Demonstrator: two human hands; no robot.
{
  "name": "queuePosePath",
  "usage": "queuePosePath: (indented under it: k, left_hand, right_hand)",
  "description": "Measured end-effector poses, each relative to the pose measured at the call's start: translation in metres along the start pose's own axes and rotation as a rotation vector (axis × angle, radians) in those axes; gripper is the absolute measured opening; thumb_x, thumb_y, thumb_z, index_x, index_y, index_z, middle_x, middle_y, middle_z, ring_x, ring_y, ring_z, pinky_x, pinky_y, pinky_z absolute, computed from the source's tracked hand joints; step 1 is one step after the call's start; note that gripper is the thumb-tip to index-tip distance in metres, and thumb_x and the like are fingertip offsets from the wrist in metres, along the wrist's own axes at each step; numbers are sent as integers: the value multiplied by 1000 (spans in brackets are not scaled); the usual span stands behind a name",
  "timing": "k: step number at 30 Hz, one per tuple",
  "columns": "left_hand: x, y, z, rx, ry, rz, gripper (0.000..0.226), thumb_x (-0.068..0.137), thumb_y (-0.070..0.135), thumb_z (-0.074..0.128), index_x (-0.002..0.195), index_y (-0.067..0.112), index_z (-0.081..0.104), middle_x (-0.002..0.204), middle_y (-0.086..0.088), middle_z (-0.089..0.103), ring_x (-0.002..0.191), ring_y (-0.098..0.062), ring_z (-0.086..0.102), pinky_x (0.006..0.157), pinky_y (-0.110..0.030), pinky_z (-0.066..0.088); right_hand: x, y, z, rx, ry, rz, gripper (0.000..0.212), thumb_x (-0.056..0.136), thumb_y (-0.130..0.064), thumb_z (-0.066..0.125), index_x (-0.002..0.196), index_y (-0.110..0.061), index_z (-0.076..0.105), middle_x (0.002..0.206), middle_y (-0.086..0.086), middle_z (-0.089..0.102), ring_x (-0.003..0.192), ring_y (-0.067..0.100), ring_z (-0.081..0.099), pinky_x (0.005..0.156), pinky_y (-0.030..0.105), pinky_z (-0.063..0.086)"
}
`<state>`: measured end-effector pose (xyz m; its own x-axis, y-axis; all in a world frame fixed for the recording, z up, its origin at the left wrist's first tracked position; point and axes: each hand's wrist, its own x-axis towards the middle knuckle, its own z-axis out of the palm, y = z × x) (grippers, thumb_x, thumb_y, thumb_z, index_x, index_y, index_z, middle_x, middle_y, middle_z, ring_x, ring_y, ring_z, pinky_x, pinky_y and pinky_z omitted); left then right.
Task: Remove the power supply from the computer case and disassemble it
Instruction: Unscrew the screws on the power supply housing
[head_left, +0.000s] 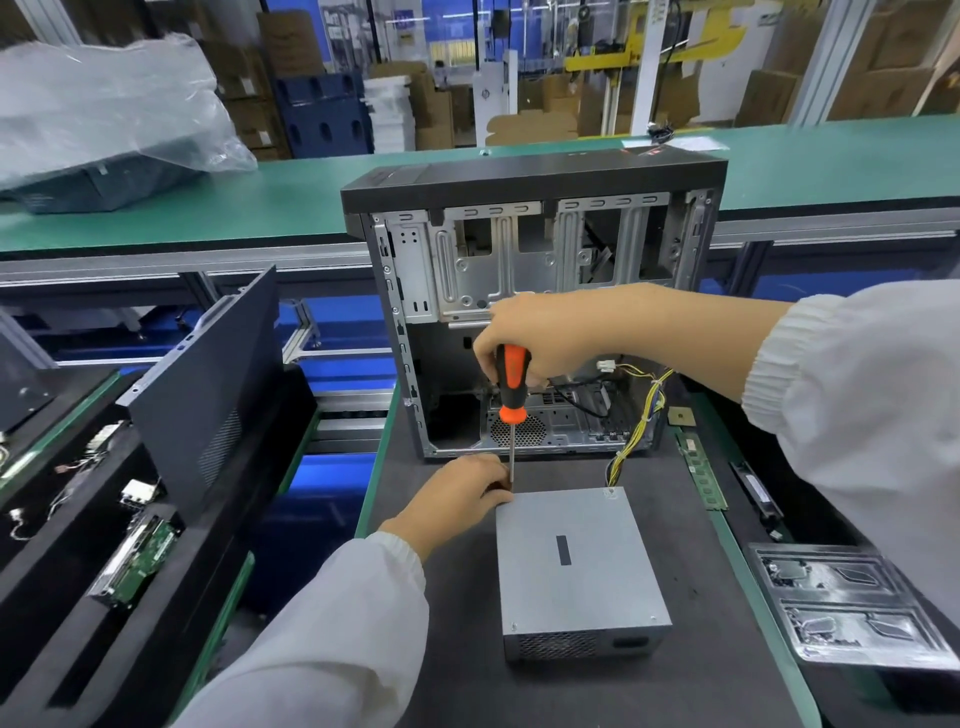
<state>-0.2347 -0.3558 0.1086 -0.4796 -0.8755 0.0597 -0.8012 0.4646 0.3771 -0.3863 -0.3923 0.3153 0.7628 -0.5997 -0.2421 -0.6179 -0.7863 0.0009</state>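
Power supply (576, 566): a grey metal box lying flat on the dark mat, near me, out of the case.
Computer case (535, 312): stands open just beyond it, yellow wires (641, 426) trailing down to the box.
Right hand (540, 338): my fingers are wrapped round the orange-and-black screwdriver (511, 382), held upright, tip at the box's far left corner.
Left hand (457, 499): rests at that same corner, fingers curled beside the screwdriver shaft; I cannot tell whether they pinch it.
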Motion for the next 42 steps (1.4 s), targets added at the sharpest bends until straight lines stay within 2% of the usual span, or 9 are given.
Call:
queuePosePath:
  k: [2, 6, 14, 17, 22, 27, 30, 35, 42]
  left_hand:
    - [-1, 4, -1, 170, -22, 48, 17, 99, 25, 53, 107, 14, 63, 111, 0, 59, 102, -20, 58, 83, -36, 48]
    - [-2, 8, 0, 458, -7, 177, 16, 103, 26, 42, 111, 16, 51, 114, -2, 55, 101, -24, 57, 67, -33, 36]
    - [0, 8, 3, 474, 8, 176, 13, 102, 22, 45, 114, 17, 48, 115, -3, 57, 100, -26, 59, 70, -31, 34]
    - [-5, 4, 5, 292, 44, 77, 12, 99, 26, 51, 108, 18, 53, 110, 0, 59, 97, -24, 59, 74, -31, 43]
    - [-19, -2, 9, -572, 73, -213, 16, 87, 13, 73, 101, 16, 68, 104, 0, 70, 95, -14, 65, 89, -23, 52]
    - [-23, 0, 20, -912, 145, -396, 12, 82, 5, 75, 92, 13, 73, 94, -3, 73, 87, -11, 66, 82, -19, 51]
    - [-25, 1, 24, -998, 173, -429, 12, 82, 5, 76, 92, 10, 73, 87, 2, 72, 79, -6, 65, 74, -14, 50]
    - [-22, 3, 22, -1031, 175, -427, 17, 80, 0, 75, 93, 9, 68, 89, -2, 70, 83, -9, 64, 78, -15, 51]
    - [-22, 2, 22, -1019, 159, -441, 13, 81, 1, 75, 86, 11, 68, 83, 3, 72, 77, -4, 65, 73, -12, 51]
  right_hand:
    - [-4, 5, -4, 15, -2, 22, 25, 77, -11, 71, 96, -24, 62, 82, -17, 51, 92, 17, 53, 74, 30, 47]
    - [-9, 12, -2, 10, 7, 55, 22, 79, -20, 73, 100, -21, 64, 77, -20, 49, 73, 5, 49, 57, 17, 35]
    - [-8, 12, 3, 32, 30, 58, 19, 82, -24, 72, 98, -22, 62, 73, -20, 49, 66, -2, 47, 54, 16, 31]
    - [-4, 9, 2, 40, 23, 56, 16, 82, -24, 71, 93, -25, 59, 72, -19, 49, 66, 0, 48, 54, 17, 32]
    - [-1, 6, 1, 67, -6, 53, 15, 83, -26, 70, 93, -26, 60, 74, -13, 58, 68, 3, 53, 55, 19, 35]
    - [3, 3, 8, 46, -9, 57, 17, 83, -27, 70, 98, -23, 62, 75, -15, 54, 68, 3, 49, 55, 20, 33]
    - [4, 3, 11, 57, 3, 63, 18, 84, -25, 69, 100, -23, 63, 74, -16, 52, 65, 2, 48, 53, 18, 29]
    - [5, 2, 12, 63, 10, 66, 19, 84, -26, 68, 102, -22, 63, 74, -15, 52, 66, 2, 48, 54, 19, 29]
    - [9, 1, 13, 58, 6, 50, 20, 83, -26, 69, 101, -23, 63, 77, -15, 52, 69, 3, 48, 55, 19, 31]
